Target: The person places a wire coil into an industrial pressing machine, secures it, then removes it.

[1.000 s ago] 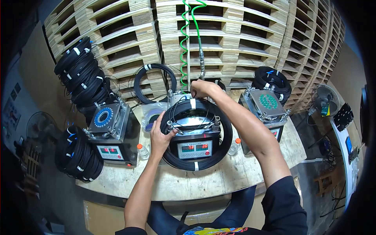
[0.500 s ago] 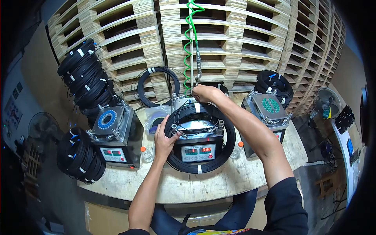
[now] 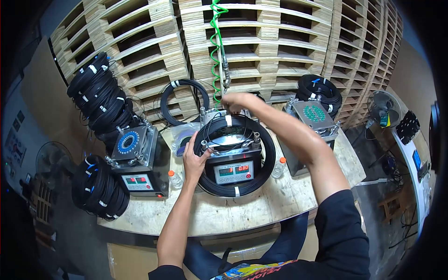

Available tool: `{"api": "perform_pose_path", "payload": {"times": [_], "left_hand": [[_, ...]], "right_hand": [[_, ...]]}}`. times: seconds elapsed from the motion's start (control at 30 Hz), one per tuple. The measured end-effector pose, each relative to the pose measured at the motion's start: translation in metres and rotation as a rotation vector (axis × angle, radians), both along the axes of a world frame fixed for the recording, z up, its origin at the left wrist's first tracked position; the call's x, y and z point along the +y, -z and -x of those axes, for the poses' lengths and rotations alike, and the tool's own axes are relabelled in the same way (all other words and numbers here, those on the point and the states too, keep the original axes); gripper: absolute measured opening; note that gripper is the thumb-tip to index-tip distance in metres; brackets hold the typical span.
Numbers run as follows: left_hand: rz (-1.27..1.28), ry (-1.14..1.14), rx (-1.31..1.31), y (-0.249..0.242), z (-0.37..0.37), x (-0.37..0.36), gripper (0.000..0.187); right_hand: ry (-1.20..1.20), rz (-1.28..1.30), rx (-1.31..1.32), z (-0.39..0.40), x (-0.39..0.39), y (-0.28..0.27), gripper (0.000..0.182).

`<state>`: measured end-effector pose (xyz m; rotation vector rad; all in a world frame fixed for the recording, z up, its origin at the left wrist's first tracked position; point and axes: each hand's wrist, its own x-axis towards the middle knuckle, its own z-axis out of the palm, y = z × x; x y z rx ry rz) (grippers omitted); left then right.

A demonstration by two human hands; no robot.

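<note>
A coil of black cable (image 3: 236,191) with white tape bands encircles the middle machine, in front of its lit panel (image 3: 234,172). My left hand (image 3: 193,161) grips the left side of this coil, thumb toward the inside near a metal post. At the machine's back edge, my right hand (image 3: 238,101) has its fingers curled downward over the top of the coil; I cannot tell what they hold. Thin loops of cable (image 3: 210,135) cross the machine's shiny top. The red digits on its panel are lit.
Similar machines stand left (image 3: 128,144) with a blue ring of parts and right (image 3: 315,114) with green parts. Orange-capped bottles (image 3: 174,180) flank the middle one. Stacked black coils (image 3: 100,95) rise at left. A green air hose (image 3: 214,46) hangs before the wooden pallets (image 3: 261,42).
The view has shifted slightly. My right hand has turned, its fingers now bent down behind the coil. The middle panel's reading has gone from 1 to 3. My left hand keeps its hold.
</note>
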<state>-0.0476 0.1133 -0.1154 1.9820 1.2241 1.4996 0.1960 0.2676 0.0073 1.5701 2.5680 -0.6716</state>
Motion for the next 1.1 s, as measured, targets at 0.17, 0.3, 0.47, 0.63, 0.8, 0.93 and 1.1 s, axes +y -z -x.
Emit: {"api": "perform_pose_path", "payload": {"times": [0.17,0.3,0.47,0.63,0.8,0.93,1.1], "left_hand": [[-0.062,0.024,-0.011,-0.002,0.000,0.000,0.082],[0.013,0.004,-0.015,0.000,0.001,0.001,0.076],[0.010,0.153,-0.045,0.010,0.021,0.029,0.053],[0.353,0.344,0.192,-0.056,0.052,0.058,0.038],[0.011,0.226,0.451,-0.118,-0.005,0.106,0.031],[0.143,0.329,0.948,-0.128,-0.055,0.159,0.030],[0.418,0.328,1.352,-0.122,-0.093,0.184,0.026]], "right_hand": [[0.131,-0.120,0.280,-0.027,-0.040,-0.016,0.015],[0.293,-0.592,0.770,-0.029,-0.090,0.038,0.021],[0.545,-0.850,0.988,-0.003,-0.131,0.068,0.020],[0.596,-0.837,1.003,-0.002,-0.134,0.067,0.019],[0.599,-0.834,1.018,-0.002,-0.134,0.064,0.017],[0.609,-0.800,1.024,-0.002,-0.135,0.063,0.017],[0.588,-0.811,1.015,-0.004,-0.131,0.067,0.017]]}}
